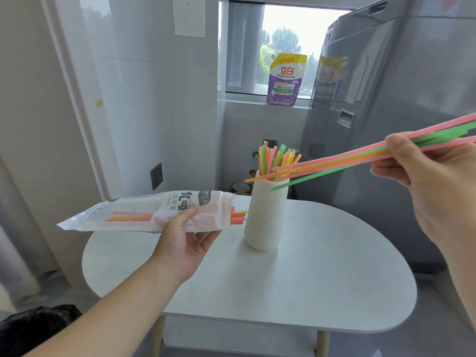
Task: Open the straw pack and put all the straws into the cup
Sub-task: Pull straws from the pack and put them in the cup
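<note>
A white ribbed cup (265,215) stands on the white table (322,266), with several coloured straws (277,158) upright in it. My left hand (183,238) grips the straw pack (154,212) level above the table's left side; its open end faces the cup and a few orange and green straws (238,217) poke out. My right hand (432,181) pinches a bunch of pink, orange and green straws (334,163), held slanted with the tips just above the cup's mouth.
A grey fridge (386,112) stands close at the right behind the table. A purple detergent pouch (284,81) sits on the window sill. The wall carries a dark socket (156,176). A black object (33,328) lies at the bottom left.
</note>
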A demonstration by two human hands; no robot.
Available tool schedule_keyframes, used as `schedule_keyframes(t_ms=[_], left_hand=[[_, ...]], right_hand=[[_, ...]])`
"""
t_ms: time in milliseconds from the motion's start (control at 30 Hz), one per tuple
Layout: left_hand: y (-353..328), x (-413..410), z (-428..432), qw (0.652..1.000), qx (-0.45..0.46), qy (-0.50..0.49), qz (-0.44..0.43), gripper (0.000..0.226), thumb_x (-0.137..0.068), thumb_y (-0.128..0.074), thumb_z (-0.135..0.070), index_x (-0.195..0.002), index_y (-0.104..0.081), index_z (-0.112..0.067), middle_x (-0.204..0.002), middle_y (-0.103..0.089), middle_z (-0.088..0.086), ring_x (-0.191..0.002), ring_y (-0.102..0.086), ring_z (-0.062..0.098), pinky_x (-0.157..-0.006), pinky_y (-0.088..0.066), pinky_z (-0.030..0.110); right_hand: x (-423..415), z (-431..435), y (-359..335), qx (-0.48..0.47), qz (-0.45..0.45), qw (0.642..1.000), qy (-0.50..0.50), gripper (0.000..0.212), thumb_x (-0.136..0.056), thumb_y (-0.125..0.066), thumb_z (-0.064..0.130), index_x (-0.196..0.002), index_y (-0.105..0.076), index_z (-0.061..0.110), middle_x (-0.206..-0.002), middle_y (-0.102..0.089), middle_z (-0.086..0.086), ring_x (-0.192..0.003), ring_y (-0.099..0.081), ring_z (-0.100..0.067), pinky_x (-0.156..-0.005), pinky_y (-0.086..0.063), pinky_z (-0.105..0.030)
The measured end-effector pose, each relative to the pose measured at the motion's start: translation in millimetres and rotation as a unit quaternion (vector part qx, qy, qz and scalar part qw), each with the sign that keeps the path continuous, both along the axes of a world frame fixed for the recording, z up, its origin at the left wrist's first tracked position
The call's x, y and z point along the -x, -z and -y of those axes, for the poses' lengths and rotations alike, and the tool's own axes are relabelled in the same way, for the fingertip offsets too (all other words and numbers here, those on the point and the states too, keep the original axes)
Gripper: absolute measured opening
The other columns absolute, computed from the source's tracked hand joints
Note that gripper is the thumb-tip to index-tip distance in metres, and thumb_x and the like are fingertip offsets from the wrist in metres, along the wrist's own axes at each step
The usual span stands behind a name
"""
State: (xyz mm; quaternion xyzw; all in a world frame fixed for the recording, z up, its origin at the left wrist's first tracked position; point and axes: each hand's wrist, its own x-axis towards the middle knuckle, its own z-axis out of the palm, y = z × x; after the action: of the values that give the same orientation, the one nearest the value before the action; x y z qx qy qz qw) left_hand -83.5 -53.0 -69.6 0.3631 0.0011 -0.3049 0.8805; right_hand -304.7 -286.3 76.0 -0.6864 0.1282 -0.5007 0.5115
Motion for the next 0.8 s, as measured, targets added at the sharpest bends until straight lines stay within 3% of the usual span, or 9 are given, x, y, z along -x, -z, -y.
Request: schedule_keyframes(t_ms=[200,333,400,533,567,633,800], left_hand=[[3.0,4.4,6.0,1.000,-0.006,0.005,0.010,0.031,-0.099,-0.064,-0.018,-0.130,-0.065,-0.015,-0.099,-0.081,0.007,-0.080,-0.080,0.021,-0.061,-0.066,0.036],[3.3,7.1,8.1,1.000,-0.007,0.012,0.010,0.035,-0.098,-0.065,-0.018,-0.133,-0.064,-0.016,-0.103,-0.082,0.007,-0.082,-0.081,0.021,-0.060,-0.065,0.035],[3.0,7.5,8.1,1.000,-0.009,0.016,0.012,0.036,-0.098,-0.065,-0.018,-0.135,-0.064,-0.016,-0.105,-0.082,0.008,-0.083,-0.080,0.021,-0.060,-0.065,0.035],[3.4,8.4,7.0,1.000,-0.008,0.016,0.015,0.037,-0.098,-0.065,-0.016,-0.135,-0.064,-0.017,-0.105,-0.082,0.008,-0.084,-0.081,0.021,-0.060,-0.065,0.036],[3.0,8.7,6.6,1.000,-0.007,0.016,0.015,0.037,-0.098,-0.065,-0.016,-0.135,-0.064,-0.017,-0.105,-0.082,0.007,-0.084,-0.081,0.021,-0.060,-0.065,0.036],[2.7,8.9,5.6,1.000,-0.004,0.016,0.016,0.037,-0.098,-0.065,-0.016,-0.135,-0.063,-0.017,-0.104,-0.082,0.007,-0.084,-0.081,0.021,-0.060,-0.065,0.036],[1.3,8.6,4.5,0.999,-0.008,0.026,0.022,0.030,-0.098,-0.064,-0.017,-0.129,-0.066,-0.017,-0.107,-0.082,0.008,-0.087,-0.080,0.023,-0.061,-0.065,0.035]], right_hand=[[12.8,15.3,-15.1,0.098,-0.036,0.992,0.072,0.041,-0.077,-0.074,0.068,-0.095,-0.079,0.032,-0.077,-0.079,0.005,-0.070,-0.078,-0.022,-0.078,-0.063,-0.047],[6.6,10.9,-26.4,0.154,-0.054,0.983,0.088,0.037,-0.078,-0.072,0.070,-0.093,-0.078,0.037,-0.077,-0.079,0.009,-0.068,-0.078,-0.018,-0.075,-0.064,-0.045],[1.9,3.2,-33.4,0.172,-0.055,0.980,0.088,0.031,-0.080,-0.070,0.069,-0.089,-0.078,0.041,-0.077,-0.079,0.013,-0.067,-0.078,-0.015,-0.074,-0.064,-0.040],[-10.8,-14.7,-43.6,0.231,-0.082,0.965,0.090,0.013,-0.088,-0.069,0.046,-0.081,-0.074,0.037,-0.072,-0.074,0.027,-0.062,-0.072,0.004,-0.062,-0.052,-0.005],[-14.6,-17.4,-44.6,0.247,-0.089,0.961,0.087,0.009,-0.090,-0.070,0.040,-0.084,-0.074,0.035,-0.069,-0.074,0.024,-0.061,-0.071,0.006,-0.060,-0.049,-0.002],[-22.4,-20.9,-46.4,0.267,-0.100,0.955,0.081,0.007,-0.092,-0.071,0.032,-0.090,-0.075,0.027,-0.067,-0.074,0.015,-0.062,-0.071,0.006,-0.059,-0.049,-0.003],[-35.5,-24.1,-51.9,0.260,-0.123,0.955,0.074,0.007,-0.093,-0.071,0.029,-0.097,-0.074,0.023,-0.079,-0.071,0.014,-0.063,-0.071,0.006,-0.057,-0.049,-0.003]])
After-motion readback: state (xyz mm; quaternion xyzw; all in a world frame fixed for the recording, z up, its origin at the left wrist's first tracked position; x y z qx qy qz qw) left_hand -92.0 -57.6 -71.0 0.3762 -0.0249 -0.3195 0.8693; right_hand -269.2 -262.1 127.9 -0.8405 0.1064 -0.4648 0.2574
